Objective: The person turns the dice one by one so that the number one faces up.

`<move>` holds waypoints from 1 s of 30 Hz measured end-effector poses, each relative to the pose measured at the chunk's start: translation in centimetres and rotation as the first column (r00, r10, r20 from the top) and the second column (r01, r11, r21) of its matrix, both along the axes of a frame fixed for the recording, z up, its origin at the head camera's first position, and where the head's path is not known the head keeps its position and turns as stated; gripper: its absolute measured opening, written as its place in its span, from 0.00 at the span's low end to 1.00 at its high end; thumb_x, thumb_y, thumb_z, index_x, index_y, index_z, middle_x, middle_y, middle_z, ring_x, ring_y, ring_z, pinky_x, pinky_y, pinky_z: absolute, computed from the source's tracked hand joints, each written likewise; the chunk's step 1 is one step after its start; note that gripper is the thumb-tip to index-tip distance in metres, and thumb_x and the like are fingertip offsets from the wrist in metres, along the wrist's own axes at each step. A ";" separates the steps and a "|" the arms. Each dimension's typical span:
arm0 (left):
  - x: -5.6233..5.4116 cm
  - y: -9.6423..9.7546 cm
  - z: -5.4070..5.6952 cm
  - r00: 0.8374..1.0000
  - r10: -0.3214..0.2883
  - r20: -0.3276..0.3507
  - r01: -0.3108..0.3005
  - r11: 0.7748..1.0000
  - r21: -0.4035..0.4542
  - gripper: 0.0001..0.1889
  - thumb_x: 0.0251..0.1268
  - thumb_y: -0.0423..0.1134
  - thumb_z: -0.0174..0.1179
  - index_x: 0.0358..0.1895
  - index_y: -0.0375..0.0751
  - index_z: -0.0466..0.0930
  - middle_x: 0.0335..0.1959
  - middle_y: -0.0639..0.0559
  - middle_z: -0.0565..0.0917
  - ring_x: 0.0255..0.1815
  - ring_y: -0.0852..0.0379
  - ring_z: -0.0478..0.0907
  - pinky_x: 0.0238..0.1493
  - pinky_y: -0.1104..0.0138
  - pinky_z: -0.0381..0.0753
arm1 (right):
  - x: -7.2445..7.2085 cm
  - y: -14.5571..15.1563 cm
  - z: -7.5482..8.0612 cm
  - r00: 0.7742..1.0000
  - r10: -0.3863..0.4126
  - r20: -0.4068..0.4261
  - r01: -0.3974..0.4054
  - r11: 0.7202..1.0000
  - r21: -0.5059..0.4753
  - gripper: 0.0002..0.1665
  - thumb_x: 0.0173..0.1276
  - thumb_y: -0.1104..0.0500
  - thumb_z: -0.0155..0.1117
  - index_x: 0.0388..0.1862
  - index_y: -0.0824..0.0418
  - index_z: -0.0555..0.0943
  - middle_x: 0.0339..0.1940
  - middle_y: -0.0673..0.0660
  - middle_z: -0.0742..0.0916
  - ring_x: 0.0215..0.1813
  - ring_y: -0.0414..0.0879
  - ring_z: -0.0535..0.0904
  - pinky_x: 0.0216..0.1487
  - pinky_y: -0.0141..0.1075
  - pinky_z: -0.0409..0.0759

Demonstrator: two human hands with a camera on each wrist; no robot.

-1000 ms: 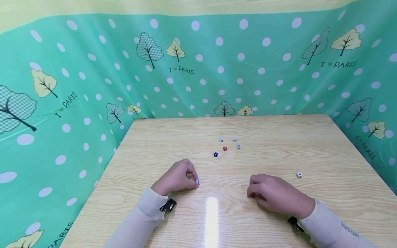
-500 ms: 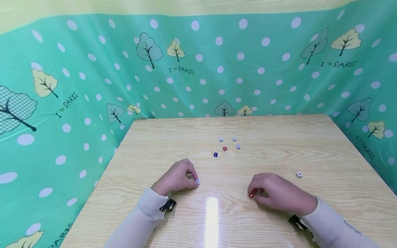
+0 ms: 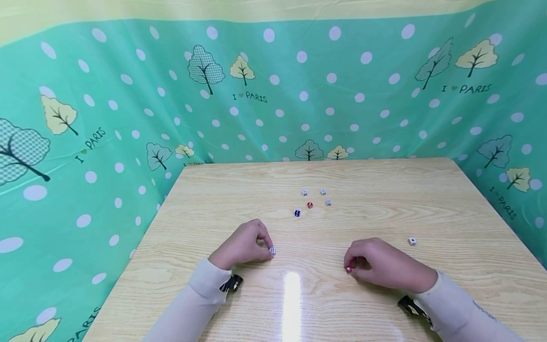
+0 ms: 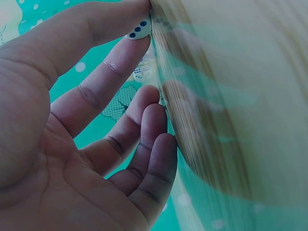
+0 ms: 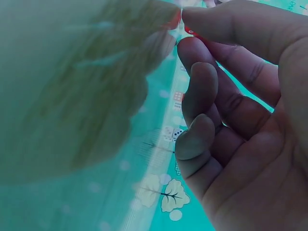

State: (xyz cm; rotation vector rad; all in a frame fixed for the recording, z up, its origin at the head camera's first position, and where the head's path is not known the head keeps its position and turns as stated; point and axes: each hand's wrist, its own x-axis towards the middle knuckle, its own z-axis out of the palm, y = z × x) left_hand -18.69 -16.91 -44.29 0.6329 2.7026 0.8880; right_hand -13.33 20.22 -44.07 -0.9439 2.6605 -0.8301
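Observation:
Between thumb and index finger, my left hand (image 3: pixel 245 243) pinches a white die (image 3: pixel 272 251) at the tabletop, left of the middle. The left wrist view shows dark pips on that white die (image 4: pixel 138 30), partly covered by the fingers. My right hand (image 3: pixel 378 263) holds a red die (image 3: pixel 349 269) low over or on the wood; I cannot tell which. In the right wrist view only a sliver of the red die (image 5: pixel 190 31) shows behind the thumb, and the other fingers are curled.
Farther back on the wooden table (image 3: pixel 231 190) lie a blue die (image 3: pixel 297 213), another red die (image 3: pixel 310 205) and several white dice (image 3: pixel 328 203). One more white die (image 3: pixel 412 241) sits beyond my right hand. A green patterned cloth (image 3: pixel 273 95) hangs around the table.
My right hand has turned the red die, so a different face shows, and shifted slightly right. The left hand and its white die have stayed still.

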 end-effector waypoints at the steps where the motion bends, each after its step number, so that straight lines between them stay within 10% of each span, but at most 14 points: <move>1: 0.0 0.0 0.0 1.000 0.000 0.002 0.000 1.000 -0.001 0.10 0.49 0.40 0.81 0.23 0.57 0.87 0.41 0.58 0.80 0.44 0.56 0.76 0.49 0.60 0.73 | 0.0 0.0 0.0 1.000 -0.001 0.000 0.001 1.000 0.001 0.12 0.64 0.63 0.74 0.37 0.43 0.86 0.34 0.37 0.85 0.36 0.31 0.78 0.38 0.30 0.82; 30: 0.0 0.0 -0.1 1.000 0.005 -0.006 -0.005 1.000 -0.010 0.10 0.47 0.41 0.81 0.22 0.57 0.86 0.41 0.59 0.80 0.44 0.56 0.76 0.48 0.61 0.73 | 0.5 -0.4 0.2 0.997 -0.014 -0.071 0.020 0.997 0.076 0.10 0.63 0.55 0.77 0.37 0.41 0.85 0.33 0.36 0.82 0.34 0.33 0.76 0.37 0.29 0.77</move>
